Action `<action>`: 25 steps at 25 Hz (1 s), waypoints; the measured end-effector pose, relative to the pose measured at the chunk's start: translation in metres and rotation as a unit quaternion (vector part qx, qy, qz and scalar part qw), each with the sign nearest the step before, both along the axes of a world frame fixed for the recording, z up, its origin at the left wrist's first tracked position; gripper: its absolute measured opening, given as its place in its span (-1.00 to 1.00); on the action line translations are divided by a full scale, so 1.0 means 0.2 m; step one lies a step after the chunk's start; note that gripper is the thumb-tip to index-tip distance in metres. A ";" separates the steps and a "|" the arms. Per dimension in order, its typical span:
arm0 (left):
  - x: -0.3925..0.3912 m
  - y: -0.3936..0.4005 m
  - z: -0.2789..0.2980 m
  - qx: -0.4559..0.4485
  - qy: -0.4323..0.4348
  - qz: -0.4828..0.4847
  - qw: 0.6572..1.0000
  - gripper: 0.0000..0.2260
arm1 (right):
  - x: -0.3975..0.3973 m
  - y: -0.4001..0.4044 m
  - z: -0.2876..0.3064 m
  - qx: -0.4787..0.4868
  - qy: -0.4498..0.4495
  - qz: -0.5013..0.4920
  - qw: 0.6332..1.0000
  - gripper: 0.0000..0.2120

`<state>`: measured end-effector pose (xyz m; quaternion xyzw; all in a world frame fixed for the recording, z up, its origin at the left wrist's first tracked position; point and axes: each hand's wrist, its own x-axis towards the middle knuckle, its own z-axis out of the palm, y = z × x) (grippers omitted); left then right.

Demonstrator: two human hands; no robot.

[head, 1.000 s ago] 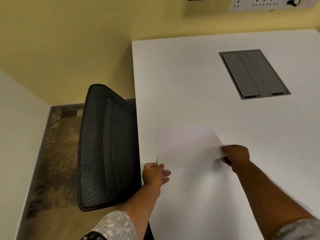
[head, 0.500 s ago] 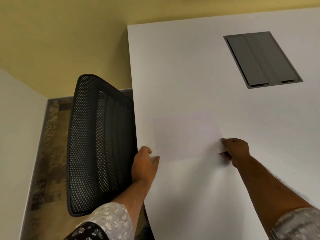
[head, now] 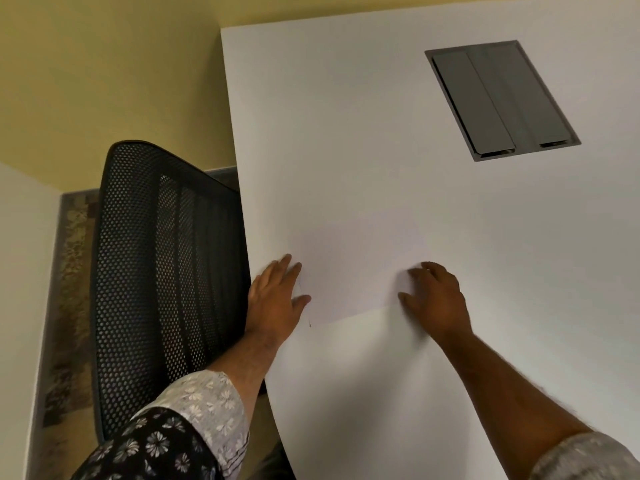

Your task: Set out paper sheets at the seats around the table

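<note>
At far left a patterned carpet (head: 71, 271) runs along the wall. Next, a black mesh office chair (head: 162, 271) is pushed up against the white table (head: 346, 116). The left hand (head: 275, 299) lies flat, fingers spread, on the paper sheet's (head: 356, 271) left edge at the table's rim. The right hand (head: 438, 299) presses its right side, fingers loosely spread. A grey cable hatch (head: 502, 98) sits farther right. Half a second ago both hands pinched the sheet's corners; now it lies flat.
</note>
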<state>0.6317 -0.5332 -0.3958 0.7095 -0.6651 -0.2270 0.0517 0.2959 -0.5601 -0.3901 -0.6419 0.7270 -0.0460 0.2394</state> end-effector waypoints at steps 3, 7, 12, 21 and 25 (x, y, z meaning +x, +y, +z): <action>-0.01 -0.03 0.02 -0.006 -0.023 0.000 1.000 -0.37 | 0.02 0.01 0.00 -0.024 0.014 0.008 1.000 -0.48; -0.01 -0.08 0.05 0.010 -0.058 -0.006 0.998 -0.38 | 0.02 0.00 0.00 -0.034 0.019 0.017 0.999 -0.48; -0.03 -0.09 0.08 0.021 -0.066 -0.009 0.998 -0.38 | 0.03 -0.02 0.01 -0.025 0.021 0.023 0.999 -0.47; 0.00 -0.05 0.08 0.005 -0.004 0.010 1.000 -0.38 | 0.06 0.02 0.11 -0.076 0.040 0.026 0.996 -0.53; -0.03 0.10 0.10 -0.013 0.058 0.016 0.998 -0.38 | 0.04 0.16 0.23 -0.101 0.012 0.022 0.995 -0.54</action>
